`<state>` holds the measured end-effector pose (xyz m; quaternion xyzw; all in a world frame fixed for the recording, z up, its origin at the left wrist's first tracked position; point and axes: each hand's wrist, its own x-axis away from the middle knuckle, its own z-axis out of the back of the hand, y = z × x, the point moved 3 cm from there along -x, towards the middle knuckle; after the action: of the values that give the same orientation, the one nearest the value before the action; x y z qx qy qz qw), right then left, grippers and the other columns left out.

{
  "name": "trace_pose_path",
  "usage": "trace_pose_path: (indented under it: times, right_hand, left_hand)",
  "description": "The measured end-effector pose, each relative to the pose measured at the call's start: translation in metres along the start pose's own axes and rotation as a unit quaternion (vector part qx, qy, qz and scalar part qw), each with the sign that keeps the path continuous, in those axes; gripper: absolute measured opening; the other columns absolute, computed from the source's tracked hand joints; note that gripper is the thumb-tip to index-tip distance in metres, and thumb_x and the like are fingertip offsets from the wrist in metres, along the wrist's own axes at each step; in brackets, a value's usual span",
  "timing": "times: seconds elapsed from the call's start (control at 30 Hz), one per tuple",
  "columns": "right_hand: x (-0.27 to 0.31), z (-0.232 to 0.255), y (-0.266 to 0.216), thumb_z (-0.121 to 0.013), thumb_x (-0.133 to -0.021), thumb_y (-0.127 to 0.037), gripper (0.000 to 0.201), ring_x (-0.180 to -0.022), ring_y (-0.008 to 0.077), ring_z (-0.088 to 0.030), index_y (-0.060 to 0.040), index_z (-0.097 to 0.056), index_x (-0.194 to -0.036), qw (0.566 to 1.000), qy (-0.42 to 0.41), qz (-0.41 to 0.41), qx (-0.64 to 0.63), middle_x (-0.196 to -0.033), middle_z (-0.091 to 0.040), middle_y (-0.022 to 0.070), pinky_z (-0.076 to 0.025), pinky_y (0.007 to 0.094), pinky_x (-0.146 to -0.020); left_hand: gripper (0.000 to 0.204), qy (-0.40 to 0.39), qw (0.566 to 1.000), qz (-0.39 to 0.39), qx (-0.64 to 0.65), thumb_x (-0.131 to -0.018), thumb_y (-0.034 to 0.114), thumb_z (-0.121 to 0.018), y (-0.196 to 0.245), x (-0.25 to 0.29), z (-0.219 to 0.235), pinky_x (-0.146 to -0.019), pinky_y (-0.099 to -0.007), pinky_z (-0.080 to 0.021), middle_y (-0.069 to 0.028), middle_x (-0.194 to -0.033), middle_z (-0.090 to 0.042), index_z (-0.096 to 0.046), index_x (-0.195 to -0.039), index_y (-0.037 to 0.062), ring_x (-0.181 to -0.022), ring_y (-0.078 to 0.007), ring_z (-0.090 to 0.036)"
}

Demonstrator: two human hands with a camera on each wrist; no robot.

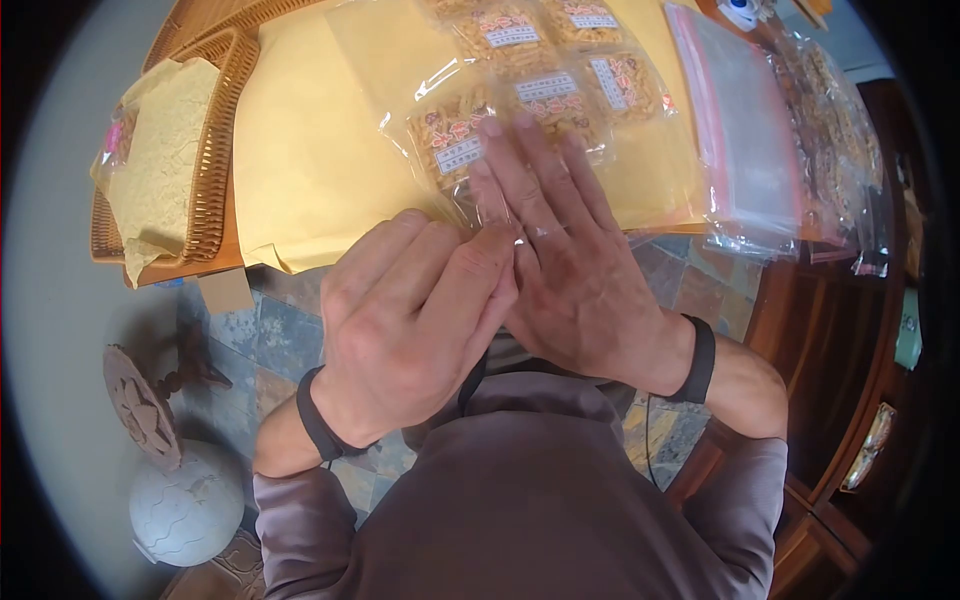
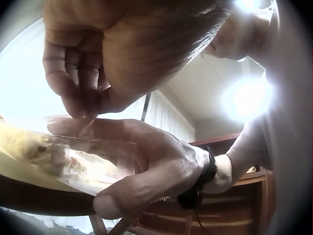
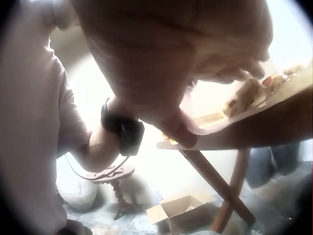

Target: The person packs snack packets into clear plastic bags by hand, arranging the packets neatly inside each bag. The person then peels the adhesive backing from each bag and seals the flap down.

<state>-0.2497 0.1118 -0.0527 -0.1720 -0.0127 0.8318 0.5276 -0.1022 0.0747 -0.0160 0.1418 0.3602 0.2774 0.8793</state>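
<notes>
A clear plastic bag (image 1: 383,75) holds several labelled snack packets (image 1: 462,130) and lies over yellow paper at the table's near side. The left hand (image 1: 405,320) pinches the bag's near edge between thumb and curled fingers; in the left wrist view the left hand (image 2: 112,54) has its fingertips together at the film. Beside it, the right hand (image 1: 580,250) lies with fingers extended on the bag, fingertips over the packets. The right hand (image 2: 161,156) shows its thumb below the film in the left wrist view. The right hand (image 3: 161,63) hides part of the bag in the right wrist view.
A wicker basket (image 1: 208,190) with a paper-like sheet stands at the left. Flat clear bags (image 1: 745,130) and filled bags (image 1: 835,150) lie at the right. Below are a carved stand (image 1: 140,400), a round pale pot (image 1: 188,500) and an open cardboard box (image 3: 183,213).
</notes>
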Motion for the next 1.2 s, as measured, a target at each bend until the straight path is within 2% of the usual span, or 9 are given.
trace_pose_path:
  times: [0.23, 0.3, 0.43, 0.67, 0.83, 1.07, 1.13, 1.17, 1.2]
  right_hand:
    - [-0.008, -0.004, 0.005, -0.071, -0.083, -0.023, 0.076, -0.151, 0.0435, -0.032, 0.0119, -0.044, -0.145, 0.999, -0.05, 0.018, -0.006, -0.161, -0.035, 0.0254, -0.026, 0.0566, -0.124]
    - [-0.011, -0.005, 0.008, -0.071, -0.083, -0.026, 0.077, -0.151, 0.0423, -0.033, 0.0118, -0.045, -0.144, 0.998, -0.058, 0.03, 0.005, -0.16, -0.036, 0.0249, -0.025, 0.0565, -0.125]
    - [-0.025, 0.01, 0.01, -0.07, -0.082, -0.031, 0.078, -0.151, 0.0391, -0.033, 0.0099, -0.045, -0.144, 0.993, -0.104, 0.046, 0.027, -0.161, -0.035, 0.0236, -0.021, 0.0576, -0.125]
    - [-0.045, 0.006, 0.021, -0.066, -0.084, -0.033, 0.082, -0.154, 0.0381, -0.028, 0.0103, -0.04, -0.148, 0.996, -0.063, 0.037, -0.05, -0.162, -0.035, 0.0246, -0.017, 0.0607, -0.125]
    - [-0.024, 0.012, 0.009, -0.066, -0.085, -0.038, 0.079, -0.154, 0.0398, -0.027, 0.0118, -0.045, -0.142, 0.985, -0.138, 0.07, -0.079, -0.161, -0.033, 0.028, -0.015, 0.0615, -0.125]
    - [-0.042, 0.004, 0.03, -0.061, -0.084, -0.035, 0.075, -0.154, 0.0389, -0.027, 0.0129, -0.047, -0.14, 0.986, -0.119, 0.096, -0.068, -0.158, -0.038, 0.0285, -0.013, 0.0629, -0.125]
    - [-0.046, 0.009, 0.03, -0.057, -0.086, -0.042, 0.069, -0.148, 0.0409, -0.038, 0.0146, -0.062, -0.126, 0.983, -0.068, 0.149, -0.082, -0.147, -0.051, 0.0304, -0.017, 0.0596, -0.126]
    - [-0.046, 0.014, 0.03, -0.057, -0.086, -0.042, 0.069, -0.148, 0.0409, -0.038, 0.0146, -0.062, -0.126, 0.983, -0.069, 0.151, -0.081, -0.147, -0.051, 0.0304, -0.017, 0.0596, -0.126]
    - [-0.044, 0.019, 0.029, -0.059, -0.084, -0.036, 0.07, -0.149, 0.0404, -0.036, 0.011, -0.053, -0.137, 0.979, -0.098, 0.153, -0.097, -0.151, -0.047, 0.029, -0.016, 0.0613, -0.125]
  left_hand:
    - [0.027, -0.004, 1.0, -0.002, 0.011, -0.073, -0.009, -0.079, -0.011, 0.003, -0.004, -0.053, -0.034, -0.044, -0.0096, -0.072, -0.06, -0.072, -0.097, 0.0002, -0.06, -0.0231, -0.057]
    - [0.031, 0.002, 0.999, -0.044, 0.0, -0.069, 0.002, -0.078, -0.014, 0.007, -0.007, -0.057, -0.0345, -0.049, -0.0067, -0.077, -0.059, -0.071, -0.099, -0.0013, -0.066, -0.0224, -0.058]
    - [0.033, -0.009, 0.999, -0.051, 0.007, -0.069, 0.002, -0.079, -0.015, 0.009, -0.006, -0.059, -0.0333, -0.05, -0.0078, -0.08, -0.062, -0.071, -0.1, -0.0026, -0.067, -0.0222, -0.06]
    - [0.031, 0.016, 0.999, -0.04, 0.01, -0.071, -0.002, -0.08, -0.011, 0.007, -0.005, -0.058, -0.0327, -0.05, -0.0085, -0.076, -0.064, -0.071, -0.1, -0.003, -0.065, -0.0233, -0.062]
    - [0.028, 0.008, 1.0, -0.014, 0.02, -0.074, -0.006, -0.081, -0.014, 0.007, 0.0, -0.056, -0.0329, -0.05, -0.009, -0.076, -0.065, -0.071, -0.099, -0.0014, -0.065, -0.0245, -0.064]
    - [0.03, 0.018, 0.999, -0.047, 0.003, -0.071, -0.002, -0.08, -0.015, 0.008, -0.003, -0.056, -0.0325, -0.049, -0.0081, -0.075, -0.062, -0.071, -0.099, -0.0032, -0.065, -0.023, -0.061]
    - [0.035, 0.034, 0.998, -0.059, -0.005, -0.067, 0.004, -0.079, -0.014, 0.009, -0.002, -0.057, -0.0322, -0.049, -0.0073, -0.074, -0.059, -0.071, -0.1, -0.0049, -0.064, -0.0215, -0.058]
    - [0.03, 0.027, 0.999, -0.042, 0.006, -0.071, -0.002, -0.079, -0.014, 0.007, 0.001, -0.056, -0.0325, -0.049, -0.0079, -0.075, -0.061, -0.071, -0.1, -0.0033, -0.064, -0.0229, -0.061]
    - [0.027, 0.02, 0.999, -0.024, 0.015, -0.074, -0.008, -0.079, -0.014, 0.006, 0.004, -0.056, -0.0327, -0.049, -0.0084, -0.076, -0.064, -0.07, -0.099, -0.0017, -0.064, -0.0242, -0.063]
